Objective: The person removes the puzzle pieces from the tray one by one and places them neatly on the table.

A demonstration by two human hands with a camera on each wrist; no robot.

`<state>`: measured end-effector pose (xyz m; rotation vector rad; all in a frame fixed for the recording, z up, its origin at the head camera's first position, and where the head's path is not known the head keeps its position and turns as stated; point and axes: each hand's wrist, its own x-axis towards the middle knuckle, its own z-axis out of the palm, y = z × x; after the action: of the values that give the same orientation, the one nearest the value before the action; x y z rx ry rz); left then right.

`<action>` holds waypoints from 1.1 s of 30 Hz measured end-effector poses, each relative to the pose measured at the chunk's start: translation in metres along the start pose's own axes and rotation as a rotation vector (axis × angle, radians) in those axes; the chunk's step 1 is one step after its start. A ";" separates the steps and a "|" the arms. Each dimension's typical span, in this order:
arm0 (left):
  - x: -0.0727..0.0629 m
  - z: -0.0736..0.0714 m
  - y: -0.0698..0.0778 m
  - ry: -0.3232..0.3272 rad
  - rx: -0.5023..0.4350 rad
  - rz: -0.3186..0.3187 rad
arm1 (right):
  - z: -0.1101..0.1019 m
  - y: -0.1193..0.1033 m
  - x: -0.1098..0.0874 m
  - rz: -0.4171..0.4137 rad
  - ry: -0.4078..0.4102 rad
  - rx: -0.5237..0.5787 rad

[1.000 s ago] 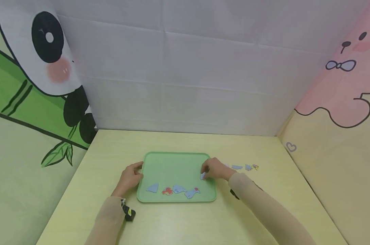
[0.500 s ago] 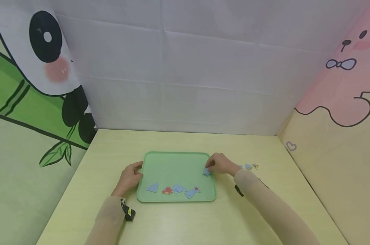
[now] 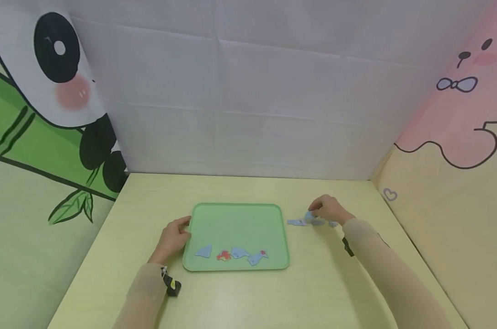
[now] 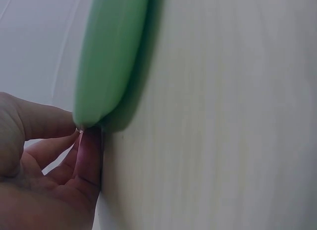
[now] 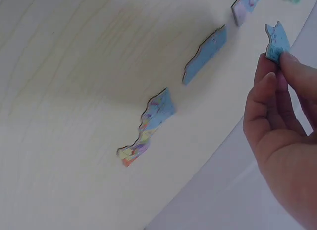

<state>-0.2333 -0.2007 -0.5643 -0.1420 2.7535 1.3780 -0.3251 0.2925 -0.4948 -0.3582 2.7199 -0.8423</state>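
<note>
Green tray [image 3: 236,228] as landmark: rectangular, rounded corners, raised lip, smooth matte finish; lies flat on the pale, wood-grained surface [image 3: 240,297].

Left hand [image 3: 173,236] at the tray's left side, back of the hand up, forearm angling in from the near side. Fingers loose, tips touching the rim.

Right hand [image 3: 329,209] out beyond the tray's right side, raised over the surface, forearm slanting in from the near right. Thumb and fingers pinch a held piece [image 5: 278,41]: blue, thin, flat, its free edge notched.

Beneath and around this hand, right of the tray, a loose row on the surface. Nearest the rim, a blue-and-lilac piece [image 3: 296,222]; next out, a long blue strip [image 5: 204,55], one side wavy; then a blue patterned piece [image 5: 158,110], touching a yellow-and-purple piece [image 5: 133,150] with a jagged outline. Dark lines along the cut edges.

Inside the tray, along its near side, left to right: blue triangular piece [image 3: 204,251], red piece [image 3: 223,255], pale blue piece [image 3: 240,252], blue piece with a red spot [image 3: 257,258].

Both sleeves beige, plain cloth. Beyond the tray, a creased white sheet [image 3: 273,100].
</note>
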 end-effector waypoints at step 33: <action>-0.004 -0.002 0.003 0.003 0.004 0.009 | -0.051 0.124 -0.057 0.173 0.109 -0.055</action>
<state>-0.2295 -0.2006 -0.5600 -0.1318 2.7628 1.3760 -0.3082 0.4358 -0.5159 -0.0881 2.8283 -0.7612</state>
